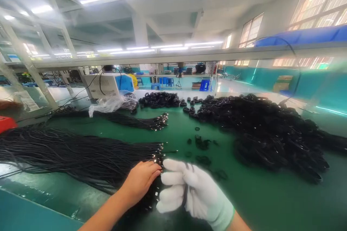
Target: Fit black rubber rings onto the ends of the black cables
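My bare left hand [142, 178] is at the tip end of a large bundle of black cables [81, 148], with its fingers closed over the cable ends. Several of those ends carry small shiny metal connectors. Beside it, nearly touching, my right hand [189, 191] wears a white glove. Its thumb presses toward the bent fingers, and a thin black band [185, 195] shows in its grasp; the rest of the band is hidden by the glove. A few loose black rings [202, 142] lie on the green tabletop [260, 195] beyond my right hand.
A big heap of coiled black cables [260, 126] covers the right side. Smaller black coils [159, 99] sit at the back. Another cable bundle [141, 120] lies behind the first, near clear plastic wrap [108, 104] and a white-and-blue machine box [105, 85]. A shelf beam [162, 57] crosses above.
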Motion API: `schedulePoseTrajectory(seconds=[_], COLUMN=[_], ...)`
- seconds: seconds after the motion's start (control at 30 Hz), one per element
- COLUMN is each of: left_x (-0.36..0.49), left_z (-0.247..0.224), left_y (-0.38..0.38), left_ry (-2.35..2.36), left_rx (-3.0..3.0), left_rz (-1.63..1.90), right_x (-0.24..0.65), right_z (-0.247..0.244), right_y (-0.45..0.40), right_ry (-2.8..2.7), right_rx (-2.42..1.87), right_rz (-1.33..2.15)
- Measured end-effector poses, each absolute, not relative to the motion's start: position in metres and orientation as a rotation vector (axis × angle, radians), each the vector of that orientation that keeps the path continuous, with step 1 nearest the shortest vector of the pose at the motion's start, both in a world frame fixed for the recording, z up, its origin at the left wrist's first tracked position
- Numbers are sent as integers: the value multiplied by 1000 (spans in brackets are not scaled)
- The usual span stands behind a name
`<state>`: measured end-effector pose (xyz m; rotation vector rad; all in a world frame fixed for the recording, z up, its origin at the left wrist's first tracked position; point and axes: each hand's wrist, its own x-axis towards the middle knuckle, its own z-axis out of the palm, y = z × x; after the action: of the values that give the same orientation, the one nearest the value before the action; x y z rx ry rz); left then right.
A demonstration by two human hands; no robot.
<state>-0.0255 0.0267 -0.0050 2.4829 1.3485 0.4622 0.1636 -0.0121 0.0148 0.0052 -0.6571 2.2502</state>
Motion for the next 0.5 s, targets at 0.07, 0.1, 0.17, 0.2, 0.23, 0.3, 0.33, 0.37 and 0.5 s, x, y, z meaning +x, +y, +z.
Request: schedulePoseTrajectory(seconds=[0.07, 0.1, 0.17, 0.2, 0.23, 0.3, 0.33, 0.37, 0.5], left_x=[-27, -25, -18, -13, -9, -3, -3, -3, -9], left_z=[-12, -14, -15, -13, -10, 1, 9, 18, 47], left_y=[15, 6, -12, -20, -25, -27, -23, -17, 14], left_ry=[1457, 1470, 1417, 1360, 1303, 1227, 1203, 1181, 1036], left_rx=[2645, 2699, 2782, 2822, 2855, 2890, 2889, 2868, 2523], left_rz=[430, 422, 431, 454, 491, 588, 620, 638, 587], right_x=[168, 169, 171, 171, 170, 169, 168, 167, 162], right_z=[20, 21, 19, 17, 13, 5, 1, -3, -13], right_y=[-8, -6, -2, -1, -1, -2, -4, -5, -13], right_ry=[-642, -647, -662, -674, -692, -745, -784, -824, -900], right_rx=[-12, -21, -54, -82, -132, -271, -331, -366, -259], right_rz=[2169, 2134, 2067, 2042, 2021, 1995, 2008, 2041, 2312])
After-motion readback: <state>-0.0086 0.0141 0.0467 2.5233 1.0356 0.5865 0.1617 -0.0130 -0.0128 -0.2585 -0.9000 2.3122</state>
